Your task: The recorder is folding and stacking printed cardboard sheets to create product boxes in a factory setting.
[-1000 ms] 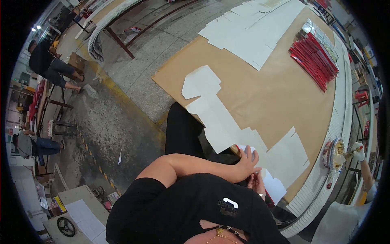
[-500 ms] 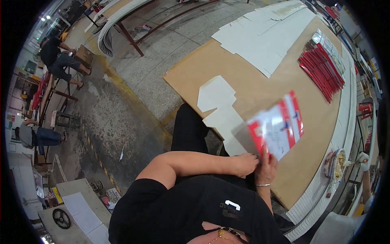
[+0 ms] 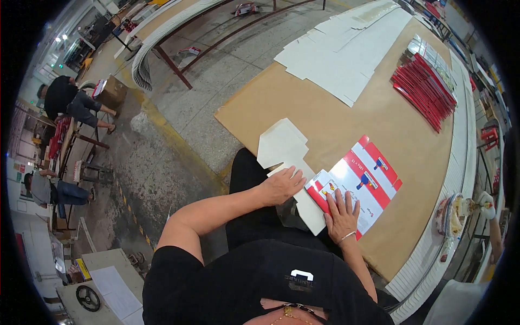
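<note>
My right hand [image 3: 343,215] lies flat, fingers spread, on a printed red-and-white cardboard blank [image 3: 374,176] with small blue pictures. The blank rests on the brown-topped table, and one part at its left edge looks folded over. My left hand [image 3: 283,186] presses with fingers apart on a plain white cardboard blank [image 3: 283,142] that lies beside the printed one along the table's near-left edge. Neither hand is closed around anything. Part of the white blank hides under my left hand.
Overlapping white sheets [image 3: 341,54] cover the table's far part. A stack of red folded cartons [image 3: 425,92] lies at the far right. Beyond the white ribbed strip [image 3: 420,279] on the right, a gloved hand [image 3: 486,205] holds something near a clear-wrapped container [image 3: 450,216]. Two people work at the left.
The printed blank has come down from my raised right hand onto the table, and that hand now lies flat on it. My left hand has moved left and spread over the white blank.
</note>
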The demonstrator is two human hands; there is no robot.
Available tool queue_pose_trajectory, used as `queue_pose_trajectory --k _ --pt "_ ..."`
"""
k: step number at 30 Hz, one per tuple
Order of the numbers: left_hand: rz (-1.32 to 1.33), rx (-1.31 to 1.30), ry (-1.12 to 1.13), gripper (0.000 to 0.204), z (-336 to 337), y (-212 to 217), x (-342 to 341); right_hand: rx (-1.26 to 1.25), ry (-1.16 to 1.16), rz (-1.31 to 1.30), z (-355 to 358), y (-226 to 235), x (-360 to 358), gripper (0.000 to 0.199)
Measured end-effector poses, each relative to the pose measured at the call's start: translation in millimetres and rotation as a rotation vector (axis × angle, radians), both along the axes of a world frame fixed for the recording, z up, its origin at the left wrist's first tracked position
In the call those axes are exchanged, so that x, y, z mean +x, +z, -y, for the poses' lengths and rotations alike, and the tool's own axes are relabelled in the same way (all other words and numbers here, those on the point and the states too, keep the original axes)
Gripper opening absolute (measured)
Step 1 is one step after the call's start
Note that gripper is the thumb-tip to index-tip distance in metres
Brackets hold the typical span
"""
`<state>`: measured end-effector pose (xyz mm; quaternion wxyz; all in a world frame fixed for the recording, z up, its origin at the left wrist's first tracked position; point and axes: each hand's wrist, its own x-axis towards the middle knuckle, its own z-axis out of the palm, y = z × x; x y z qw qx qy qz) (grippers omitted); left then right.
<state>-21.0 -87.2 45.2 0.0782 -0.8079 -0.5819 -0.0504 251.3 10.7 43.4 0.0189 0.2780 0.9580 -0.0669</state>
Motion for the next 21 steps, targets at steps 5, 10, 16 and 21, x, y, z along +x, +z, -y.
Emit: queue_pose_trajectory --k 5,10,16,21 --pt "0.105 -0.805 -0.051 0.029 -67 55 5 0.029 0.013 -0.424 -16 8 44 0.052" --pt "-0.029 -0.99 -0.039 0.04 -145 38 4 -0.022 0.111 -0.496 -28 1 57 0.052" --pt "0.327 -0.575 0.356 0.05 -117 22 -39 -0.122 -0.06 -0.212 -29 19 28 0.056" --pt "0.726 -0.574 0.576 0.045 -67 5 -12 -0.011 -0.002 -0.291 -31 8 24 0.059"
